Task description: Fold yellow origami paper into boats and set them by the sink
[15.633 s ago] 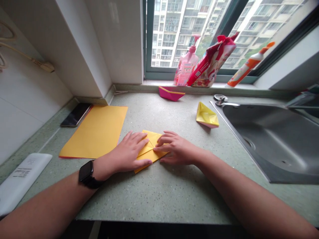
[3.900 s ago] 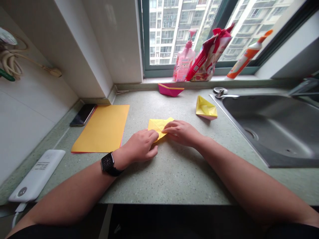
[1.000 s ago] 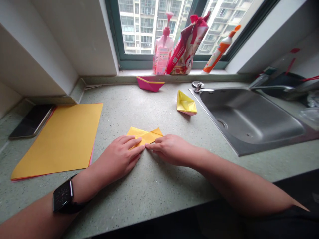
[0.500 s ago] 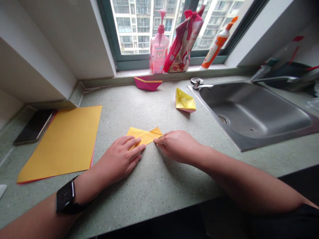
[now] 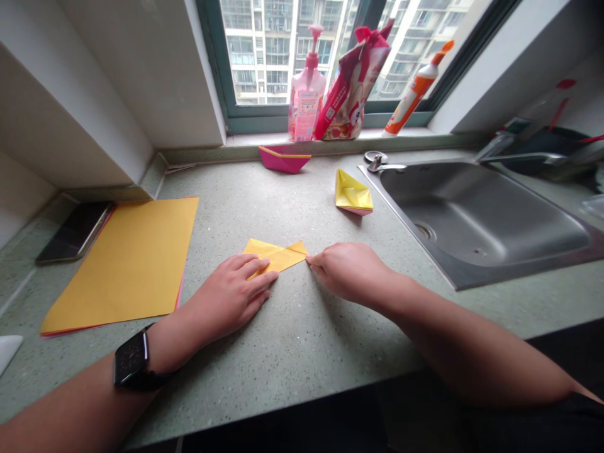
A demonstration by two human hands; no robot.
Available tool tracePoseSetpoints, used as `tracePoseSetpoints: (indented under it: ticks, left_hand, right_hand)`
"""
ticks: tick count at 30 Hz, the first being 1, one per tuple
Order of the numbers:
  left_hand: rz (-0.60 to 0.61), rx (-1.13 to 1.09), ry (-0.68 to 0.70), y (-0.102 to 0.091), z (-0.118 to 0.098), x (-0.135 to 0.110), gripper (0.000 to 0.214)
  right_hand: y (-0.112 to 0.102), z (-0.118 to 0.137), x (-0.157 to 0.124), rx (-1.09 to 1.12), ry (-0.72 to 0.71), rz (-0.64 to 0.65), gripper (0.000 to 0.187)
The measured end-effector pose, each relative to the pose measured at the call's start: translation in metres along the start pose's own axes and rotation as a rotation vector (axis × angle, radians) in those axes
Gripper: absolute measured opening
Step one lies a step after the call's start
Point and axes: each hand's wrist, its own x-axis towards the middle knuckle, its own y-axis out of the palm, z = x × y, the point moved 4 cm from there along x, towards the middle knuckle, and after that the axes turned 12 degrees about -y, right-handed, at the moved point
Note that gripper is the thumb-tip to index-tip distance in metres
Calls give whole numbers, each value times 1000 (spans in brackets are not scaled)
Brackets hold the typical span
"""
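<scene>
A folded yellow paper piece [image 5: 277, 254] lies flat on the speckled green counter [image 5: 292, 352]. My left hand [image 5: 229, 296], with a black watch on its wrist, lies flat with stretched fingers pressing the paper's lower left part. My right hand [image 5: 346, 270] has its fingers curled together, fingertips touching the paper's right tip. A finished yellow paper boat [image 5: 352, 194] sits further back near the sink. A pink paper boat [image 5: 284, 159] rests by the window sill.
A stack of orange sheets [image 5: 125, 261] lies at left, a dark phone [image 5: 75, 231] beside it. A steel sink [image 5: 476, 214] fills the right. On the sill stand a pink pump bottle [image 5: 306, 100], a red pouch [image 5: 352, 85] and an orange bottle [image 5: 415, 91].
My right hand slid rightward along the paper's lower edge to its right tip. My left hand kept pressing the paper. The view shifted slightly.
</scene>
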Motion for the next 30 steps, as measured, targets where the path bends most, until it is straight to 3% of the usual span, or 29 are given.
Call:
tracePoseSetpoints:
  ticks: [6, 10, 12, 14, 17, 22, 30]
  left_hand:
    - [8, -36, -2, 2, 1, 1, 33]
    - [23, -60, -12, 6, 4, 0, 36]
    - [48, -84, -19, 8, 5, 1, 40]
    - [77, -129, -33, 8, 6, 2, 48]
    - [100, -197, -74, 7, 8, 4, 56]
    - [92, -201, -54, 6, 9, 4, 44]
    - [85, -92, -13, 7, 8, 1, 28]
  right_hand:
    - [0, -15, 1, 1, 21, -66, 34]
    - [-3, -14, 4, 8, -32, -389, 32]
    - [-1, -6, 4, 31, -173, -537, 31]
    - [4, 3, 5, 54, -328, -602, 30]
    - [16, 13, 10, 74, -483, -604, 30]
    - [30, 17, 21, 130, -682, -550, 30]
    - [33, 13, 26, 123, -679, -518, 30]
